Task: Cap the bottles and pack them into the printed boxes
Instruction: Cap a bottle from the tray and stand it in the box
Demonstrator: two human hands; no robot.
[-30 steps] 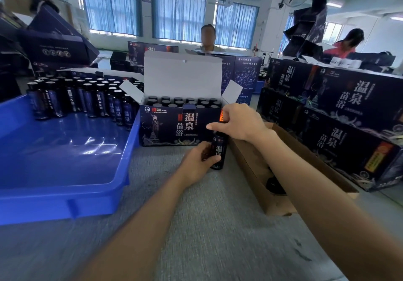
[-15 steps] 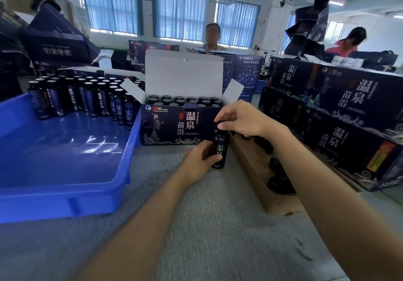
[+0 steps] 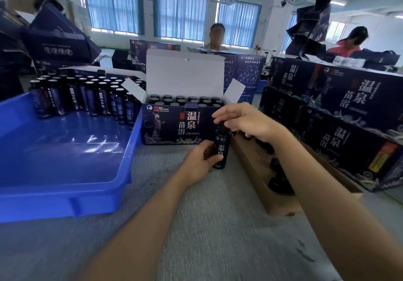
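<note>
I have the left hand wrapped round the lower half of a dark labelled bottle, fingers curled behind it and thumb across the front. The bottle stands upright at the grey table, just in front of the right end of the open printed box; I cannot tell whether its base rests on the cloth or hangs just above it. The right hand reaches in from the right above it, thumb and fingertips curled and pinching the black cap on the bottle's neck. How far the cap is seated I cannot make out. The open box has its white lid flap standing up at the back, and rows of capped bottles fill it. To the left, touching the box, I see a blue tray with a cluster of upright tray bottles along its far edge. On the right, beside the held bottle and under the right forearm, lies a long brown cardboard carton with loose caps in it. Past that, stacked closed boxes carry the same print. Two other people sit at the far tables, in front of windows with blue curtains.
</note>
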